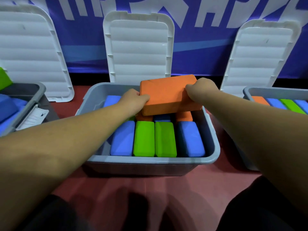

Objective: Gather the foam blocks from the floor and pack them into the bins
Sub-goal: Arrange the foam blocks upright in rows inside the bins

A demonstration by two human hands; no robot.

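Centrally, head view: orange block (168, 94), held above the far half of the middle bin (150, 161). Left hand (133, 99) grips its left end, fingers curled round the edge; right hand (200, 89) grips its right end likewise.

Inside that bin, near row: blue blocks (123, 139) at either end, two green blocks (144, 139) between, side by side. Behind them, under the held block: orange, blue and orange tops.

Left bin (25, 105), left edge of frame: blue blocks, one green. Right bin (266, 90), right edge: orange, blue, green blocks.

Three white lids (138, 47) lean on the blue banner (200, 39), upper frame.
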